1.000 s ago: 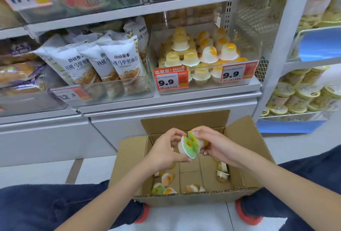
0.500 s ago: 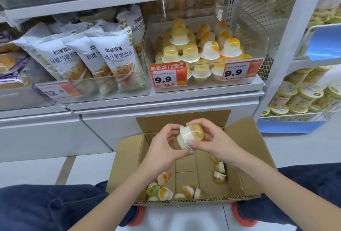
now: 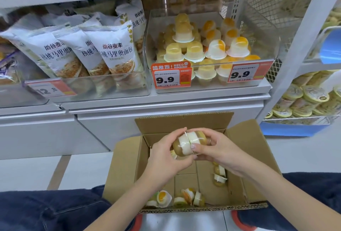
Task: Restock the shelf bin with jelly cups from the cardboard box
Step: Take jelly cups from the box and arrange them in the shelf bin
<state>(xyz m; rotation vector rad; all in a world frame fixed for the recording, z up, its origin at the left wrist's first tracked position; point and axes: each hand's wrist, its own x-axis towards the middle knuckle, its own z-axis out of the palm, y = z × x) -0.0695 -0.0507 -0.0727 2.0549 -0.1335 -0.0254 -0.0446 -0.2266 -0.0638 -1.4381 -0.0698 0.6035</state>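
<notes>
Two jelly cups (image 3: pixel 190 143) pinched lid-to-lid by left hand (image 3: pixel 166 154), right hand (image 3: pixel 219 149) above cardboard box (image 3: pixel 258 157); could slip apart, topple stack in shelf bin (image 3: pixel 258 33) above box.

Floor (image 3: pixel 88 168): pale tile. I see the open cardboard box (image 3: pixel 256 158) sitting directly on it, in front of the shelf unit. White shelf (image 3: pixel 166 99) carries two clear bins side by side: left bin (image 3: pixel 88 86) holds white bread bags, right shelf bin (image 3: pixel 265 46) holds stacked jelly cups (image 3: pixel 238 46). Price tags on the bin fronts read 12.8 and 9.9.
</notes>
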